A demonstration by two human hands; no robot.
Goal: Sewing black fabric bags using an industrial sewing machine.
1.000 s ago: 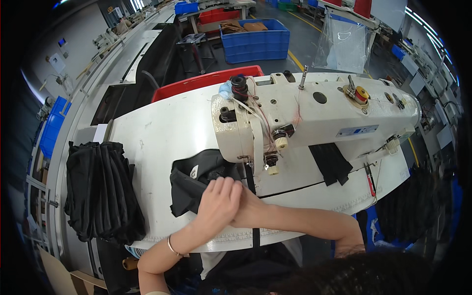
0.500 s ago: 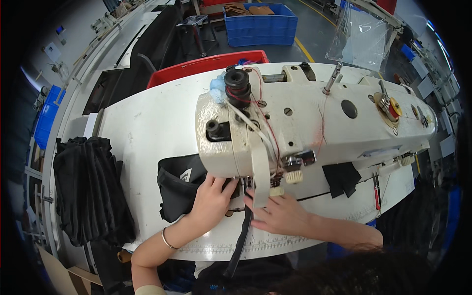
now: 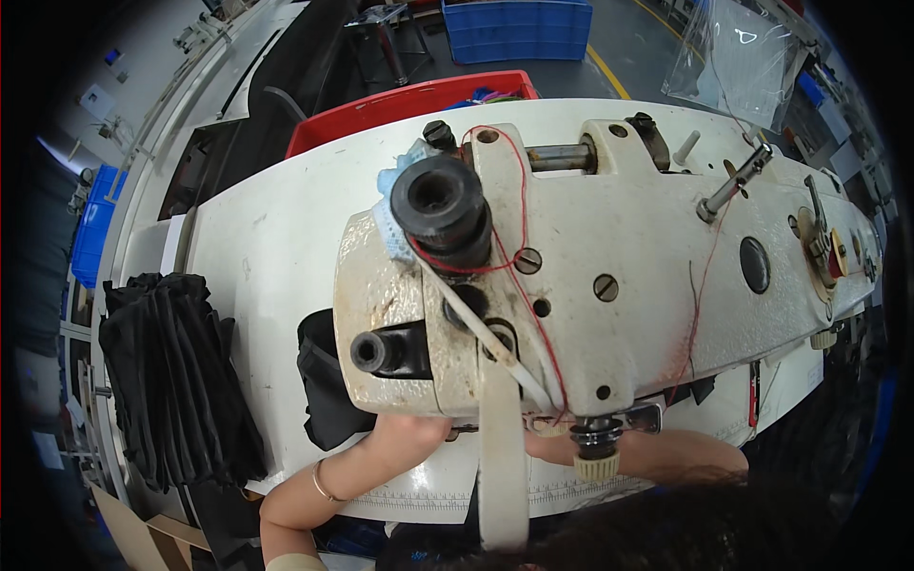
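A white sewing machine fills the middle of the view and covers most of both hands. My left hand reaches under the front of its head, beside a black fabric piece on the white table; its fingers are hidden. From the right, my right hand comes in beneath the machine head, behind a hanging white strap, with its fingers out of sight too. Red thread runs over the machine's top. I cannot see what either hand touches.
A thick stack of black fabric pieces lies at the table's left. A red-handled tool and a bit of black fabric lie right of the machine. Behind the table are a red bin and a blue crate.
My view has come closer over the machine, which looks larger and lower. Its head now hides the fingers of both hands and the black strip that showed between them.
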